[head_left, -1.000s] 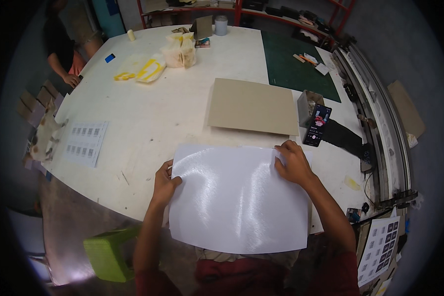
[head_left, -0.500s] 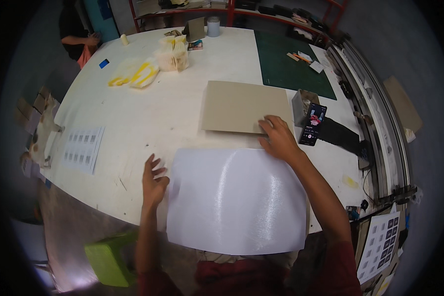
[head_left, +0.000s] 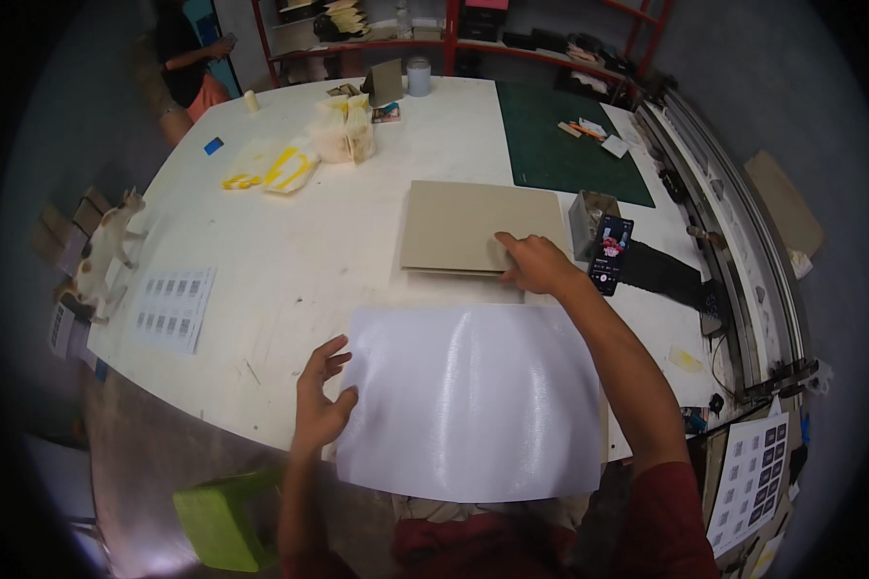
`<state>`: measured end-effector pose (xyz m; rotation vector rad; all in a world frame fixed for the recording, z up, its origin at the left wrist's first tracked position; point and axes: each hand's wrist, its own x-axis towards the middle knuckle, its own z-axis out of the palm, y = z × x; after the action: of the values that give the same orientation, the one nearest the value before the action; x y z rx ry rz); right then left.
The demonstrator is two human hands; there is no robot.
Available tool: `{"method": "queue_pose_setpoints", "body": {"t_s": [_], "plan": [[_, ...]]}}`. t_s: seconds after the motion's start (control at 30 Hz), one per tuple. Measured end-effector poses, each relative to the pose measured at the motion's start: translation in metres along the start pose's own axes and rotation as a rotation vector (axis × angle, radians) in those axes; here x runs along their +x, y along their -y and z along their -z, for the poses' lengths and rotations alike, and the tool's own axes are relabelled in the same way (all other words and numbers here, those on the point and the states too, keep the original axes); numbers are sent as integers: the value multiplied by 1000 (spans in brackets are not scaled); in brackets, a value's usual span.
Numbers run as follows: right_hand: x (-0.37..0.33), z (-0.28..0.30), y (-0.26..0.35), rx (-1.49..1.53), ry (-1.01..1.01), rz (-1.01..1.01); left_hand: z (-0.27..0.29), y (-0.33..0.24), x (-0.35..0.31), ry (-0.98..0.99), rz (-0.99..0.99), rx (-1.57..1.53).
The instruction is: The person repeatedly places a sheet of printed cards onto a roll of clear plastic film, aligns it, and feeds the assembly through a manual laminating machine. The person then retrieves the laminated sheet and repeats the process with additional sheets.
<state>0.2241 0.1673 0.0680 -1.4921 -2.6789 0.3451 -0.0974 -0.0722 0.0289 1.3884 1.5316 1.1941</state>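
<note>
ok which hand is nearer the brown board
Right: the right hand is at the near edge of the brown board; the left hand is off to its near left.

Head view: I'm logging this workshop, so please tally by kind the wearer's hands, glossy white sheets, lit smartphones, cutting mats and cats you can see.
Wearer's left hand and right hand: 2
Glossy white sheet: 1
Lit smartphone: 1
Green cutting mat: 1
Cat: 1
Total: 6

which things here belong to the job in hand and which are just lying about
Seemingly in use:
glossy white sheet, left hand at its left edge
tan board, right hand at its near edge

Apparently lying about:
phone
green mat
blue object
printed sheet, left
</note>
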Motion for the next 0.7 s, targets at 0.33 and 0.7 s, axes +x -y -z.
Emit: {"method": "queue_pose_setpoints", "body": {"t_s": [0.33, 0.7], "plan": [[-94, 55, -11, 281, -1055, -83, -46, -18, -22, 102, -185, 76], [-261, -47, -5, 1353, -594, -534, -103, -23, 6, 145, -337, 129]]}}
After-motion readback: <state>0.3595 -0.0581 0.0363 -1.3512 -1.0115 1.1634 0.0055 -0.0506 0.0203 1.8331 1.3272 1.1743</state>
